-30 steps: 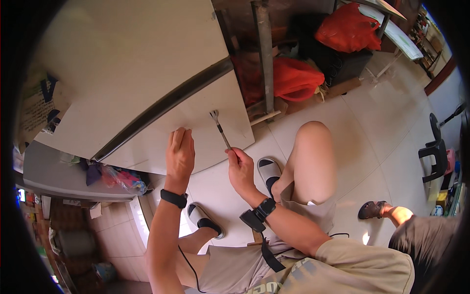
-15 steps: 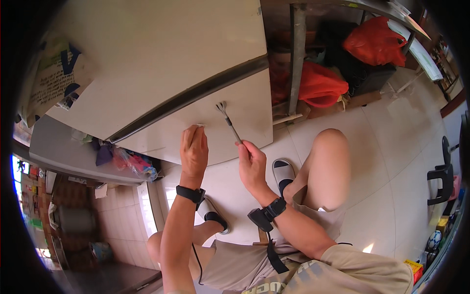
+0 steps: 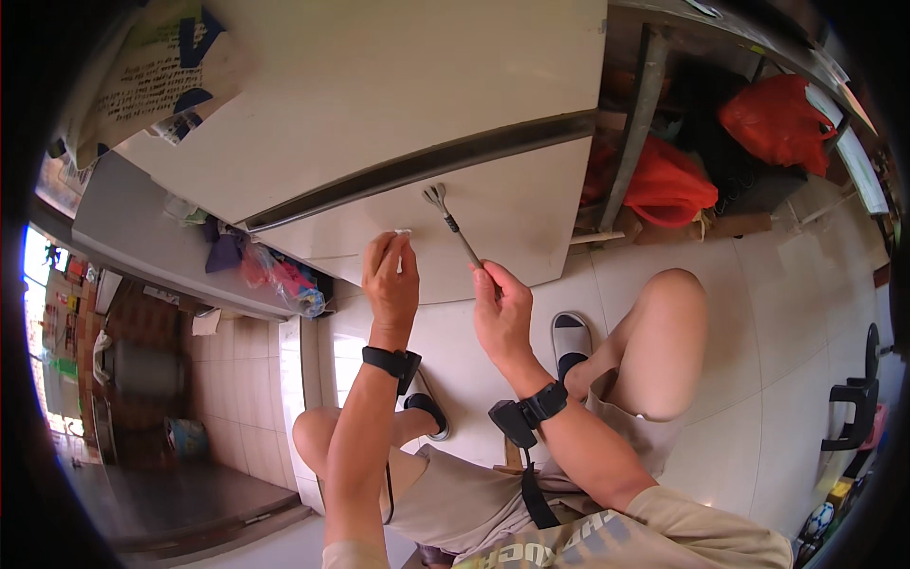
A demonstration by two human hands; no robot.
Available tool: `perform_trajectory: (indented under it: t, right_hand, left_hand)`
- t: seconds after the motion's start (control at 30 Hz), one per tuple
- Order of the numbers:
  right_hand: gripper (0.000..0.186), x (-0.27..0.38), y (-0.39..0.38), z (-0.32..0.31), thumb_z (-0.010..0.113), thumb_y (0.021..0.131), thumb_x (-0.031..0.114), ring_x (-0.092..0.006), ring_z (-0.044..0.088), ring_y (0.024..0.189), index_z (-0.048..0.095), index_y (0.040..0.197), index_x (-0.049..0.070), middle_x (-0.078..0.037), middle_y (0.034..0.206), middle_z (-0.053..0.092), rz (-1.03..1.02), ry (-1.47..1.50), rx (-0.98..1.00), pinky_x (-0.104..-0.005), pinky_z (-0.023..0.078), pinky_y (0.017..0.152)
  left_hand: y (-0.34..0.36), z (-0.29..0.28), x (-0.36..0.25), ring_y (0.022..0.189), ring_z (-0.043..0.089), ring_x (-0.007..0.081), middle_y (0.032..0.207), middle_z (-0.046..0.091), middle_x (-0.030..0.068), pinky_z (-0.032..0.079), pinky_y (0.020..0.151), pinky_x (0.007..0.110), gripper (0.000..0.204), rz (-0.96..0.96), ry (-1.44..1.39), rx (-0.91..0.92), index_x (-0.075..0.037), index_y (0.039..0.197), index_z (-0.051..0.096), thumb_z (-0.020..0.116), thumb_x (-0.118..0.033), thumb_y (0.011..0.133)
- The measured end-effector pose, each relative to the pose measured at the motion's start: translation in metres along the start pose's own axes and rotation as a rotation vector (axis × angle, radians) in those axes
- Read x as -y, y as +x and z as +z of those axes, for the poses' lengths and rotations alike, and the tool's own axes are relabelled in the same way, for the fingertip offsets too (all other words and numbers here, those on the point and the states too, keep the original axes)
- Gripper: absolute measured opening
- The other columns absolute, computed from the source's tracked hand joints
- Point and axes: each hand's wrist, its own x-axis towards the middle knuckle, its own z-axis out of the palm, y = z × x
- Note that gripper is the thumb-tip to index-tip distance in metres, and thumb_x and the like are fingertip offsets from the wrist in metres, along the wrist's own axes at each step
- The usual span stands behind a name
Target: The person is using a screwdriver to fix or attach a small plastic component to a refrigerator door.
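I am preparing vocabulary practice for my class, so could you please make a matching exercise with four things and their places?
Things:
1. pronged tool
2. white scrap
3. dark strip
4. ball

Places:
A. across the pale front
B. held in the right hand
C. near the picture's lower right rim
D. pinched by the left hand

Pairs: 1-B; 2-D; 3-A; 4-C

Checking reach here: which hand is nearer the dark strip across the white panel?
Left. The left hand is just below the dark strip; the right hand is lower and farther right.
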Motion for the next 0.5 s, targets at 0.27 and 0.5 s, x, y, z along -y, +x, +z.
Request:
perform_trajectory:
  t: [0.27,0.5]
  right_hand:
    - [0.019,-0.025,-0.009,0.010,0.059,0.100,0.011,-0.0049,0.041,0.059,0.069,0.103,-0.005,0.003,0.069,0.054,-0.013,-0.129,-0.008,-0.0237,0.034,0.052]
    - [0.014,-0.037,-0.014,0.020,0.063,0.095,0.009,-0.0240,0.055,0.059,0.067,0.096,-0.003,-0.014,0.075,0.064,-0.056,-0.198,0.005,-0.0341,0.045,0.057]
  left_hand:
    - [0.018,-0.019,0.014,0.072,0.066,0.0182,0.094,0.068,0.0088,0.055,0.066,0.027,0.010,-0.333,0.033,-0.211,0.000,0.092,0.071,0.073,0.005,0.083]
    - [-0.011,-0.026,0.050,0.077,0.065,0.0152,0.098,0.068,0.0065,0.054,0.067,0.025,0.008,-0.639,-0.110,-0.235,0.003,0.094,0.072,0.072,0.001,0.087]
